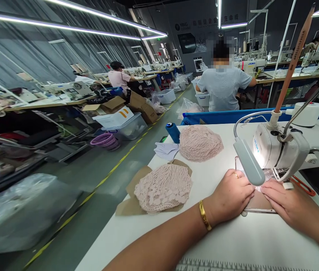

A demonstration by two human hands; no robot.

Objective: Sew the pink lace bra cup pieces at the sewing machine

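Observation:
Both hands are at the needle area of a white sewing machine [266, 145]. My left hand [233, 194], with a ring and a gold bracelet, has its fingers curled together; a grey lamp head [249, 162] partly covers their tips. My right hand [286, 201] presses its fingers together just right of the needle. Between the fingertips shows a small pale piece of fabric [257, 189], pinched from both sides over the machine bed. Left of the hands lie two heaps of pink lace pieces, a nearer lace heap [163, 188] on brown card and a farther lace heap [200, 143].
A blue thread cone [172, 132] and white paper pieces [166, 150] lie by the farther heap. A ruler [227, 265] runs along the front edge. An orange-handled tool [303, 186] lies right of the needle. A brown pencil [295, 56] stands on the machine. Co-workers sit ahead.

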